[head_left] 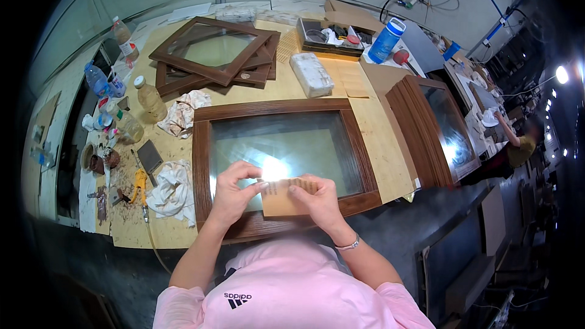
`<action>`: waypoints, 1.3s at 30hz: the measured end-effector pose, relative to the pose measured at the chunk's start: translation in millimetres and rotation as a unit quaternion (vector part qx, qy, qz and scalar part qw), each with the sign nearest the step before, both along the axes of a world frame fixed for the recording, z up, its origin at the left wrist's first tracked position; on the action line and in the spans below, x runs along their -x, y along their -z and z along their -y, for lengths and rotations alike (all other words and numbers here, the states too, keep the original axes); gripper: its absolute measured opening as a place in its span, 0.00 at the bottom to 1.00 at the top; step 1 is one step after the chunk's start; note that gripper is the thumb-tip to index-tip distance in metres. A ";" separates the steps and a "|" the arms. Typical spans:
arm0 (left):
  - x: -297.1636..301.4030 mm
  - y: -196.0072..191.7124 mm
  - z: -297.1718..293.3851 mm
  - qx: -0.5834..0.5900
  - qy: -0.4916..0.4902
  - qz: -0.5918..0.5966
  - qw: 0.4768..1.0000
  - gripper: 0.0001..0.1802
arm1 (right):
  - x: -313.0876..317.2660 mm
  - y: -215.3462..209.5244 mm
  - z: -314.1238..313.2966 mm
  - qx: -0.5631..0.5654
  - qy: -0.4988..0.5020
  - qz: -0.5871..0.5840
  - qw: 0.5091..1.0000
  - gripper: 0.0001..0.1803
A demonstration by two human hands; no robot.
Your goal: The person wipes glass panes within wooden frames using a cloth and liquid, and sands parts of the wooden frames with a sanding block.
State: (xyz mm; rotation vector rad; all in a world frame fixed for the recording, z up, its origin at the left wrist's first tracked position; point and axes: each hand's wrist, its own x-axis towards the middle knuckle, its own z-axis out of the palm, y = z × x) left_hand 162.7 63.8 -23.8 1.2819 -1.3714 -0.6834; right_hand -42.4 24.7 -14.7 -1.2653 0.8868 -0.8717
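Between my hands is a small tan sheet of sandpaper [281, 202] with dark print on its back. My right hand [319, 200] grips its right side, thumb pressed on the face. At its upper left corner, my left hand [234, 190] pinches the edge between thumb and fingers. Beneath them lies a brown wooden-framed glass door panel [286, 109], flat on the worktable near its front edge. The glass [286, 146] mirrors a bright lamp.
Stacked framed panels [213, 76] lie behind on the left, and more frames [420, 134] stand at the right. A wrapped white block [312, 74], crumpled rags [173, 190], an orange air gun [139, 186] and bottles [150, 100] surround the panel. Another person [518, 146] works far right.
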 end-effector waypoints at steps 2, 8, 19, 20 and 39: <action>2.1 -2.0 1.1 0.011 -0.016 0.007 1.000 0.07 | -1.3 -2.2 0.5 0.002 0.011 0.002 1.000 0.05; 9.3 -1.4 4.9 0.145 -0.094 0.228 0.958 0.12 | -9.3 -4.4 0.0 -0.005 0.046 0.003 0.999 0.06; 18.9 10.0 7.3 0.205 -0.125 0.289 0.927 0.12 | -19.6 5.9 1.2 0.170 0.086 -0.136 0.972 0.06; 18.5 12.0 6.9 0.204 -0.129 0.291 0.926 0.12 | -20.9 6.1 0.4 0.175 0.086 -0.146 0.970 0.06; 16.8 2.8 15.2 0.228 -0.140 0.282 0.921 0.06 | -21.5 3.2 10.1 -0.068 0.054 -0.003 0.996 0.07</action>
